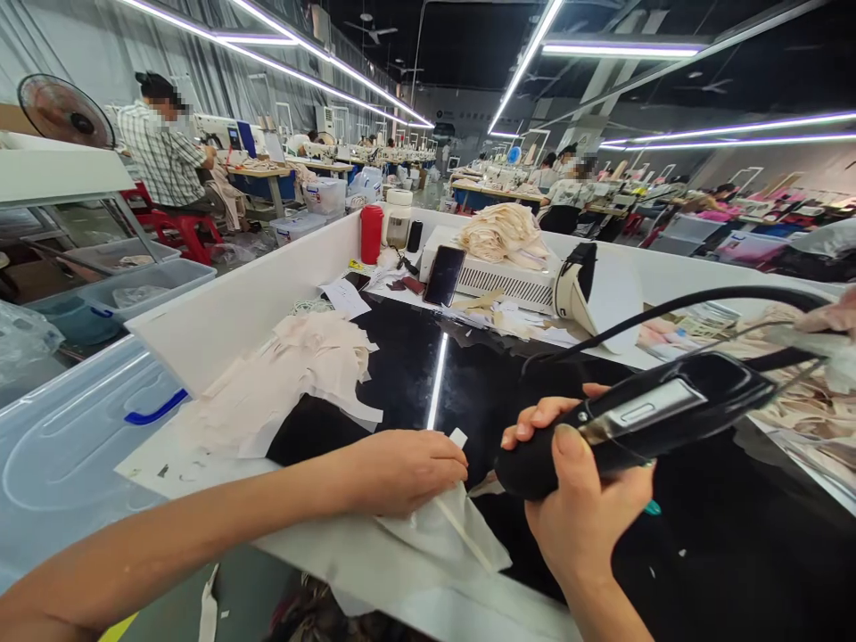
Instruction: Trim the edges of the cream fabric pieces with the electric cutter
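Observation:
My left hand [415, 473] is closed, its fingers pinched on a pale cloth piece [468, 526] at the table's near edge. A narrow white strip [458, 438] sticks up beyond the fingertips. Wrapped in my right hand [588, 499] is a black corded hand tool [642, 419] with a silver panel. Its rounded black end points left, toward the cloth and my left hand; I cannot tell its exact kind. Beneath both hands lies a shiny black work surface [401, 374].
Stacked pale cloth pieces [287, 374] lie at left. A white machine housing [508, 283] carries more cloth [501, 234]; a phone [445, 276] leans on it. Behind stand a red bottle [371, 234] and a jug [398, 218]. A black cable [669, 308] arches at right. Co-workers sit beyond.

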`<state>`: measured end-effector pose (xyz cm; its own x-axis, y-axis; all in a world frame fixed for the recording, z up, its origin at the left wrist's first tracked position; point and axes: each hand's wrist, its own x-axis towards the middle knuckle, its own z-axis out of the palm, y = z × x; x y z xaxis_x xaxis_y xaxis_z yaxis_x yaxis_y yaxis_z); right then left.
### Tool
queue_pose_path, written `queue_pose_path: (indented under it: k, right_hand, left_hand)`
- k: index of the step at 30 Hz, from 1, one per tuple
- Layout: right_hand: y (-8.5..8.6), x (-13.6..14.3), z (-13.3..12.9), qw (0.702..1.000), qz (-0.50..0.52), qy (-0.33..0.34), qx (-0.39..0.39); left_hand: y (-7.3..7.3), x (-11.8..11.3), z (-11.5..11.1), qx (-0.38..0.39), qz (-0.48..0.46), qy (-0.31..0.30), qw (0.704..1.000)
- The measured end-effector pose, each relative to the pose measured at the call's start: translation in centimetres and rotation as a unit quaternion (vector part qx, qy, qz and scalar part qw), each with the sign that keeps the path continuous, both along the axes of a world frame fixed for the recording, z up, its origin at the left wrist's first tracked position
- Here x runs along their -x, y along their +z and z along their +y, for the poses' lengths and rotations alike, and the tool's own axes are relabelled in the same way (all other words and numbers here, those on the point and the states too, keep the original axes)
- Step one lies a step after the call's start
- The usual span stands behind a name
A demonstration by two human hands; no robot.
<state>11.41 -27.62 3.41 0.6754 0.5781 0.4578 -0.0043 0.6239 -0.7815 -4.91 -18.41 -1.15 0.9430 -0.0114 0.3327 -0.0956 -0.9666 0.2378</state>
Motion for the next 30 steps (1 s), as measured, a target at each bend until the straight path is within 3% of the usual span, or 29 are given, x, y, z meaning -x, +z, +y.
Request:
queue_pose_path:
  k: [10,20,30]
  right_hand:
    - [-0.4,-0.1,-0.2,1.000,-0.014,0.001,0.002]
    - [-0.2,0.0,-0.1,1.000,-0.007,-0.005,0.001]
    - [0.3,0.1,0.0,1.000,-0.001,-0.021,0.006]
  left_hand:
    - [0.2,1.4,1.9,0.038,0.029,-0.012,0.999]
    - [-0.5,1.8,1.9,-0.012,0.051,-0.007,0.999]
    - [-0.8,1.8,1.7,-0.013,0.029,0.003,1.000]
